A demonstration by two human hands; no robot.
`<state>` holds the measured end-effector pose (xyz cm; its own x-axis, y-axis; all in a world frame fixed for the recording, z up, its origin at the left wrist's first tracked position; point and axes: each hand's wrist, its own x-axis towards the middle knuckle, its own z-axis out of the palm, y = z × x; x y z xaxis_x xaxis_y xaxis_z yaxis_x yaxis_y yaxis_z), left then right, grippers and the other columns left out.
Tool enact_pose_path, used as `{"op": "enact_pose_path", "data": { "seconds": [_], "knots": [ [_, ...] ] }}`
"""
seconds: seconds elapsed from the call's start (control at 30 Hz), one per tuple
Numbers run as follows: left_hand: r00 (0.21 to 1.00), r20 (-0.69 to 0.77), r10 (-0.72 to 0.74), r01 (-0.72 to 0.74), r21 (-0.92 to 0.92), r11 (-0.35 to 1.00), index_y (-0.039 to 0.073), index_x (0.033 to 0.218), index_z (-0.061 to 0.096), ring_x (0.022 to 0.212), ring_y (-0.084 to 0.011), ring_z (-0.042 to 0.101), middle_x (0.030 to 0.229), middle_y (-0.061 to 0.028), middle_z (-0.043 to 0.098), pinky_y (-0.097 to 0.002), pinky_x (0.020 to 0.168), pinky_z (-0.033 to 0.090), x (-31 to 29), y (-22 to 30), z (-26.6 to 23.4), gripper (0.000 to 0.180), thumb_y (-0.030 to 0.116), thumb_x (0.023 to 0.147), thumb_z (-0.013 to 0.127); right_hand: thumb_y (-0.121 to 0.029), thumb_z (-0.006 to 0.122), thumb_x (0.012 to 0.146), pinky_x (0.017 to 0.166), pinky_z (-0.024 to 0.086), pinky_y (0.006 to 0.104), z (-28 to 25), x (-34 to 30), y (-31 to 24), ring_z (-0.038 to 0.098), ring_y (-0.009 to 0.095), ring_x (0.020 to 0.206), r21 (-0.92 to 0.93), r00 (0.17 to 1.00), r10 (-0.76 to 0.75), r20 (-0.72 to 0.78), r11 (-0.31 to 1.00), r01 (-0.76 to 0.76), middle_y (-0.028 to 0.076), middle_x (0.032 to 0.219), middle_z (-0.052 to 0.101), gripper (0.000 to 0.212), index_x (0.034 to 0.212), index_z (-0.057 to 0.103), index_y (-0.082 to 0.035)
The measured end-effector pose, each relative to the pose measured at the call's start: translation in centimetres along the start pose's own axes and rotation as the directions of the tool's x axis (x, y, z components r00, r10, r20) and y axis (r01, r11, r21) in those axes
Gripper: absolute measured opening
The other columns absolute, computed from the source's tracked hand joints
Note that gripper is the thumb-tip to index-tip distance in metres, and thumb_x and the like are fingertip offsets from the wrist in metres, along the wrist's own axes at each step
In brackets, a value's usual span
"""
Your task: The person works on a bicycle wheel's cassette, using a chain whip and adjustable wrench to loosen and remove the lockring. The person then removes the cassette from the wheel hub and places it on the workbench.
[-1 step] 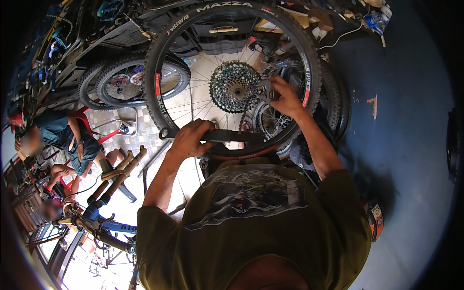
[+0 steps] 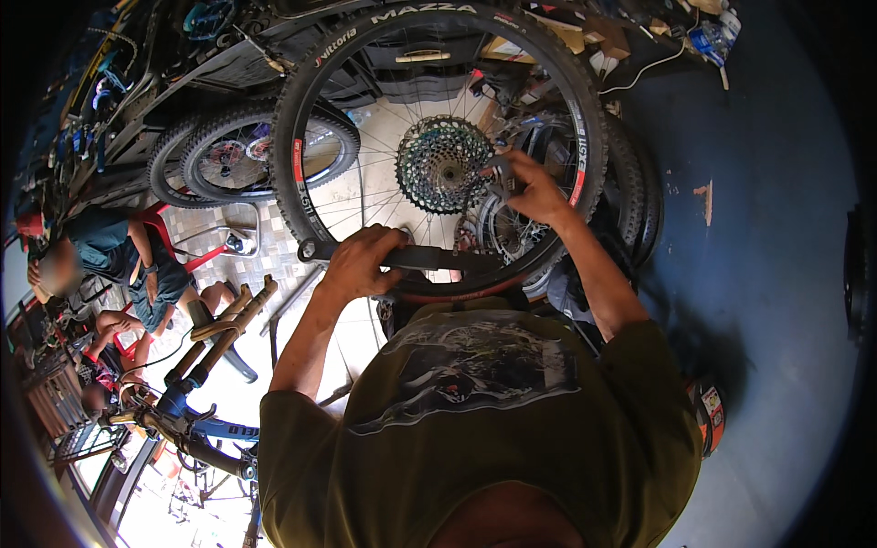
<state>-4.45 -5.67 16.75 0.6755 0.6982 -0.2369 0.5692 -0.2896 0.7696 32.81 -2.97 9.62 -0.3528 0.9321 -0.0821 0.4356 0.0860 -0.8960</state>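
A large bicycle wheel (image 2: 594, 146) with a knobbly black tyre stands in front of me. Its wide cassette (image 2: 422, 164), dark with a greenish sheen, faces me. My left hand (image 2: 364, 260) is wrapped round a long black-handled tool (image 2: 438, 258) with a rounded metal head, lying across the wheel's near side. Right of the cassette, my right hand (image 2: 539, 190) is closed on a small dark-grey metal tool (image 2: 500, 173). That tool is beside the cassette's edge; whether they touch I cannot tell, and its exact kind is unclear.
Two more wheels (image 2: 228, 160) lean at the left, and others (image 2: 630, 183) stand behind on the right. A bicycle frame with a tan fork (image 2: 228, 333) is at lower left. A seated person (image 2: 119, 247) is at far left. A blue wall (image 2: 767, 237) fills the right.
My right hand and the grey tool have shifted very slightly, with the fingers a little lower. My left hand and the wheel look the same.
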Motion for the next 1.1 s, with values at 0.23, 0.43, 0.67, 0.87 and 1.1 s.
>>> {"op": "enact_pose_path", "data": {
  "seconds": [0.23, 0.43, 0.67, 0.87, 1.1],
  "knots": [
    [0.994, 0.059, 0.087, -0.095, 0.149, 0.984, 0.013, 0.111, 0.061, 0.095, -0.0335, 0.065, 0.096, -0.0104, 0.065, -0.0441, 0.084, 0.054, 0.7, 1.0, -1.3, 0.049, 0.013, 0.066, 0.079, 0.0, 0.077, 0.081, 0.105, 0.049, 0.0358, 3.5, -0.6, -1.3, 0.061, 0.027, 0.126, 0.152, 0.926, 0.009, 0.378, 0.986, -0.072, 0.009, 0.133, 0.064, 0.038, 0.118, 0.074, -0.01],
    [0.994, 0.022, 0.103, -0.105, 0.177, 0.979, 0.008, 0.107, 0.062, 0.091, -0.0339, 0.065, 0.096, -0.0117, 0.065, -0.0442, 0.08, 0.054, 0.6, -2.2, -1.4, 0.044, 0.008, 0.066, 0.077, -0.005, 0.079, 0.074, 0.079, 0.054, 0.0374, 1.1, -0.5, -0.2, 0.07, 0.025, 0.085, -0.023, 0.939, 0.132, 0.317, 0.991, -0.132, 0.013, 0.095, 0.074, 0.037, 0.11, 0.071, -0.002],
    [0.998, 0.045, 0.032, -0.042, 0.226, 0.973, 0.011, 0.114, 0.058, 0.1, -0.0331, 0.065, 0.1, -0.0102, 0.067, -0.0437, 0.091, 0.053, 1.3, -3.4, -1.2, 0.047, 0.008, 0.071, 0.079, -0.013, 0.081, 0.074, 0.085, 0.053, 0.0459, -0.7, -0.1, 0.5, 0.069, 0.04, 0.099, -0.262, 0.938, 0.235, 0.253, 0.95, -0.168, 0.019, 0.101, 0.072, 0.04, 0.11, 0.068, 0.0],
    [0.999, 0.032, 0.011, -0.018, 0.238, 0.971, 0.011, 0.115, 0.058, 0.099, -0.0341, 0.065, 0.099, -0.0112, 0.067, -0.0439, 0.091, 0.053, 0.5, -4.6, 0.1, 0.048, 0.008, 0.072, 0.079, -0.008, 0.082, 0.077, 0.09, 0.053, 0.046, -1.6, 0.4, 1.9, 0.067, 0.038, 0.107, -0.435, 0.969, 0.222, 0.104, 0.887, -0.157, 0.017, 0.115, 0.067, 0.044, 0.118, 0.066, -0.002],
    [0.995, -0.082, 0.062, -0.045, 0.199, 0.979, 0.012, 0.118, 0.064, 0.094, -0.0336, 0.064, 0.1, -0.0108, 0.066, -0.045, 0.081, 0.054, 0.0, -5.8, 2.9, 0.047, 0.009, 0.073, 0.077, -0.002, 0.071, 0.079, 0.092, 0.054, 0.0483, -1.4, 6.0, -1.6, 0.065, 0.037, 0.111, -0.483, 0.996, 0.062, 0.065, 0.876, -0.023, 0.011, 0.124, 0.063, 0.042, 0.12, 0.064, -0.002]
  ]
}}
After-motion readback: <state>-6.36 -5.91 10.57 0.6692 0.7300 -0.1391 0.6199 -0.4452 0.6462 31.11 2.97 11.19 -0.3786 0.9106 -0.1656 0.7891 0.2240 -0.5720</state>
